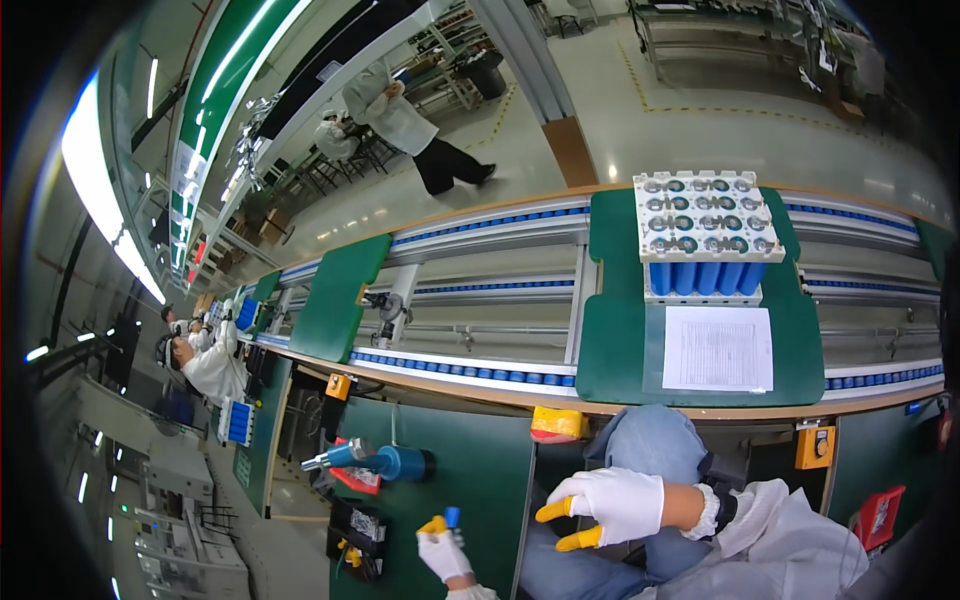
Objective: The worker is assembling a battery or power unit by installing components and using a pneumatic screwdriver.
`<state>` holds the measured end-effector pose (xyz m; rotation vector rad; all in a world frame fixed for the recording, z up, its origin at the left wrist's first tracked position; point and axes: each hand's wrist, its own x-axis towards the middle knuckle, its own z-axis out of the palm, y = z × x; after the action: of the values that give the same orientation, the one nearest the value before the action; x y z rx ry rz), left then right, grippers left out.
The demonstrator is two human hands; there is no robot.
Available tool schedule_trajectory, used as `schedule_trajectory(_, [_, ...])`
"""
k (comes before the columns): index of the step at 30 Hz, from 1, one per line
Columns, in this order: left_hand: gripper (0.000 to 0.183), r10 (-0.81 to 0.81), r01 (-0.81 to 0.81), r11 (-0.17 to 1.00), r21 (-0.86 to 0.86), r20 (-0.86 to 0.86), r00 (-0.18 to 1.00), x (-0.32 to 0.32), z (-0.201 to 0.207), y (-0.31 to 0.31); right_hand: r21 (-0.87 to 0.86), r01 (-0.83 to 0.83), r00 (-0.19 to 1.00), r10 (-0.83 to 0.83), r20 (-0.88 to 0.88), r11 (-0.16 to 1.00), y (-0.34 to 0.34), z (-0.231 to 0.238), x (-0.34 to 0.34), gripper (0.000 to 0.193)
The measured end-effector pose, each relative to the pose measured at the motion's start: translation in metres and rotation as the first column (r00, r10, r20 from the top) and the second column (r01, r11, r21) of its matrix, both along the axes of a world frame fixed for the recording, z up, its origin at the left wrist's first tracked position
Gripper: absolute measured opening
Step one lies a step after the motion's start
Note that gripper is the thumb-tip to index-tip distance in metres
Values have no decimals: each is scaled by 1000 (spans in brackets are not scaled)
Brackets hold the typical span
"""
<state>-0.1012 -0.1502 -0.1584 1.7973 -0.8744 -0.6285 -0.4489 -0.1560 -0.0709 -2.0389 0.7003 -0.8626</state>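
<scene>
Left hand (443,548) pinched a small blue cylinder (452,516) by fingertips only, right hand (610,505) lay empty and open on the knee (650,440); cylinder could slip and drop.

Left hand (443,553): white glove, yellow fingertips, raised low at centre, thumb and finger pinched in a closed grip. Right hand (610,505): same glove, palm down over the knee, fingers spread leftward, holding nothing; white sleeve at wrist.

White gloves with yellow-tipped fingers (556,511); a blue cell (452,516) between the left hand's fingers; beyond them, a green table (470,470), blue tool (385,461), white sheet (717,348).
</scene>
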Motion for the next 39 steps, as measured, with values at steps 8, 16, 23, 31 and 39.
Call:
schedule_trajectory(8, [23, 23, -219, 950, 224, 648, 762, 57, -61, -1, 106, -131, 980, 145, -134, 986, 2, -4, -10, 30])
schedule_trajectory(16, [29, -549, 667, 722, -184, 435, 714, -216, 94, -93, 315, 608, 682, -683, 263, 729, 9, 79, -148, 21])
schedule_trajectory(23, [43, -635, 674, 730, 114, 481, 605, -440, 127, -264, 214, 975, -24, -990, -138, -54, -110, 15, -377, 44])
schedule_trajectory(31, [34, -803, 735, 592, 329, 310, 508, -484, 100, -302, 701, 706, 225, -971, -86, 101, -140, -16, -377, 33])
schedule_trajectory(39, [32, -769, 766, 634, 103, 193, 610, -481, 90, -246, 291, 933, 221, -975, -1, 212, -96, -25, -397, 22])
